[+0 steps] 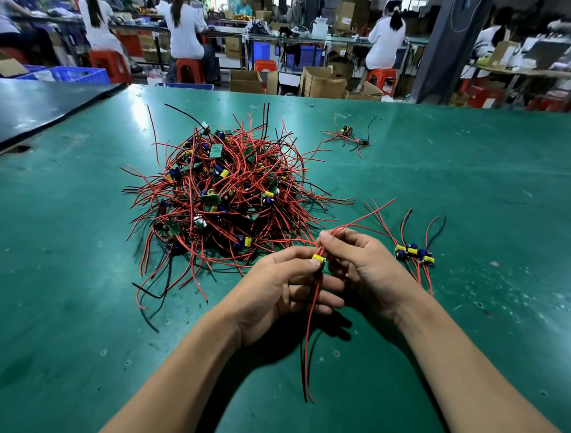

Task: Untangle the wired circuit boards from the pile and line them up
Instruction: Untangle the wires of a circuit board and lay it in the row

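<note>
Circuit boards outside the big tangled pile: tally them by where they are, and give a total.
Held board, gripped by left hand and right hand: 1
Lined-up row at the right: 3
Far cluster: 2, as far as shows
Total: 6

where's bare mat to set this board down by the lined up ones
Bare mat lies right of the lined-up boards, and between them and the small far cluster. Another free strip sits left of the left forearm, nearer than the pile. Crowded: the pile's stray wires reach nearly to the left hand.
</note>
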`<state>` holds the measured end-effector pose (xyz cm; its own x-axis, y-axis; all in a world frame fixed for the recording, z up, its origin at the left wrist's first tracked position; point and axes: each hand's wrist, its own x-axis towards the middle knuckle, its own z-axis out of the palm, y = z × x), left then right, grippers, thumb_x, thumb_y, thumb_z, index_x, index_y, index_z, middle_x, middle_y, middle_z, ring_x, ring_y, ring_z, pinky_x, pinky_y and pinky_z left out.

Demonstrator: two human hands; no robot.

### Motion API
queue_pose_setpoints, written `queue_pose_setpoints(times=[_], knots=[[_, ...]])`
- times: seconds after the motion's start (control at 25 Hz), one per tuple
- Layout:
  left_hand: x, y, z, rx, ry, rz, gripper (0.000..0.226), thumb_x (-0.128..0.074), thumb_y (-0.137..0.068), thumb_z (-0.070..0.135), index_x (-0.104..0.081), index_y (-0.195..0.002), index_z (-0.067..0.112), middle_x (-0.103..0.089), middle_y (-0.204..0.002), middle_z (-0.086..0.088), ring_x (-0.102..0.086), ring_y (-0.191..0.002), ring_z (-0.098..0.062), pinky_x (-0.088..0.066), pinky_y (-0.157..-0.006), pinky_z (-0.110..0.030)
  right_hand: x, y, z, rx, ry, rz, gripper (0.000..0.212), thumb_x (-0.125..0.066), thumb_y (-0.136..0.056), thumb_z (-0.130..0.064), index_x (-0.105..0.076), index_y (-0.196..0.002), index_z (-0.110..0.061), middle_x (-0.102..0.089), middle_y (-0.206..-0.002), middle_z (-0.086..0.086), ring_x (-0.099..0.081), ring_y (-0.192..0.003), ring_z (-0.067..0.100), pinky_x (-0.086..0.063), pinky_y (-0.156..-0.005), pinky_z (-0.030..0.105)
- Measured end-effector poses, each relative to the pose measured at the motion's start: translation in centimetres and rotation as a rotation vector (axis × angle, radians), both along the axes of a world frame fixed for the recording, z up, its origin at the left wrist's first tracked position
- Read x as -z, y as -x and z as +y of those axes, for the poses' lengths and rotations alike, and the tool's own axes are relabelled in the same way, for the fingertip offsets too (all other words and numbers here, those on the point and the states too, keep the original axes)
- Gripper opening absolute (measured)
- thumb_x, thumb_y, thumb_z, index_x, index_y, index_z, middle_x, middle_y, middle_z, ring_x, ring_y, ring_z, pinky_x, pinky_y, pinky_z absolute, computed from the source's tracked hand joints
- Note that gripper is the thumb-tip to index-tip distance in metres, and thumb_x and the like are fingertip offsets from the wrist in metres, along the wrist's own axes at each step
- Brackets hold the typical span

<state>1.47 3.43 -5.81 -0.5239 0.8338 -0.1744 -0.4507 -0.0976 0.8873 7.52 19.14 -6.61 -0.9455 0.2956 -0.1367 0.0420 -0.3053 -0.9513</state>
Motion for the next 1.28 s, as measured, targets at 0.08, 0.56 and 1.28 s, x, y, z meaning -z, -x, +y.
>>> queue_pose_setpoints(times=[0.08, 0.56, 1.28], knots=[[0.1, 0.0, 0.0, -0.004, 0.020, 0.018, 0.020, -0.051, -0.095, 0.006, -0.057, -0.113, 0.004, -0.071, -0.089, -0.026, -0.072, -0.067, -0.031, -0.060, -0.067, -0.036, 0.1, 0.1, 0.2, 0.063, -0.042, 0.000, 0.022, -0.086, -0.068, -0.041, -0.074, -0.076, -0.024, -0.063, -0.070, -0.002, -0.041, -0.053, 0.008, -0.030, -0.048, 0.021], [0.8, 0.0, 0.6, -0.179, 0.047, -0.011, 0.011, -0.060, -0.091, 0.007, -0.069, -0.086, 0.003, -0.071, -0.079, -0.023, -0.071, -0.063, -0.030, -0.060, -0.058, -0.033, 0.1, -0.6, -0.4, -0.092, -0.021, 0.019, 0.024, -0.072, -0.087, -0.032, -0.077, -0.101, -0.013, -0.065, -0.073, 0.003, -0.061, -0.056, 0.014, -0.052, -0.048, 0.025], [0.8, 0.3, 0.6, -0.167, 0.228, 0.316, 0.016, -0.059, -0.084, 0.002, -0.070, -0.072, -0.001, -0.065, -0.062, -0.016, -0.060, -0.046, -0.024, -0.049, -0.044, -0.023, 0.9, 0.4, -0.2, 0.138, -0.309, -0.110, 0.020, -0.066, -0.096, -0.031, -0.079, -0.097, -0.015, -0.047, -0.041, -0.015, -0.038, -0.034, 0.001, -0.029, -0.037, 0.013]])
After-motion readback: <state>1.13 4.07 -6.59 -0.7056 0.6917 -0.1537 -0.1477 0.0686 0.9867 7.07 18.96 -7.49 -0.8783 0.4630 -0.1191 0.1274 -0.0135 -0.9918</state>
